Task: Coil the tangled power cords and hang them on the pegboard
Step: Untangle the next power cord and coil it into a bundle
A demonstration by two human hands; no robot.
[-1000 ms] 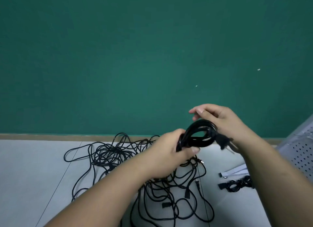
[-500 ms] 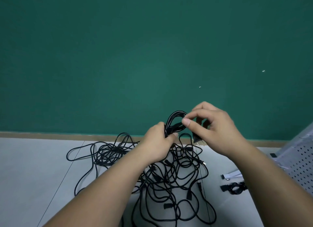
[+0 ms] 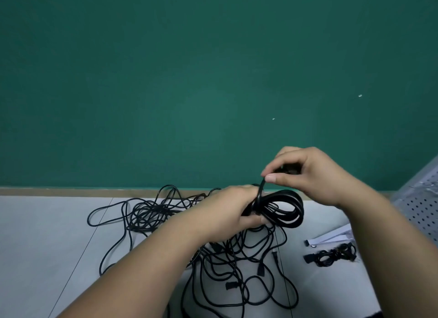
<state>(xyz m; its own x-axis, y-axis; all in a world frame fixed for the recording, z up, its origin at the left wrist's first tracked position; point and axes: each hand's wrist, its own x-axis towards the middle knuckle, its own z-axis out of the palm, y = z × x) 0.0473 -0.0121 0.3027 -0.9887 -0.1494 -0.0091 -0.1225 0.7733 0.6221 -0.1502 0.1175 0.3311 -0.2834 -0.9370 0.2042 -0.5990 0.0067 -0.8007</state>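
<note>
1. The left hand (image 3: 227, 213) holds the coiled cord (image 3: 288, 210) in the air above the floor. Its fingers and thumb are curled round the coil's left end and hide that part of the loops.
2. The right hand (image 3: 317, 178) pinches a single strand rising from the coil, thumb and forefinger pressed together on it. Something dark sits under its curled fingers, too hidden to name.
3. The tangled cords (image 3: 151, 213) sprawl on the pale floor (image 3: 47, 234) below the hands. Both forearms cover part of the heap, and its nearest loops run off the bottom edge.
4. A small coiled bundle (image 3: 331, 256) lies on the floor to the right, just beside a white strip (image 3: 331, 237) that is hard to make out.
5. The pegboard (image 3: 424, 206) is cut off by the right edge, so only a perforated corner shows.
</note>
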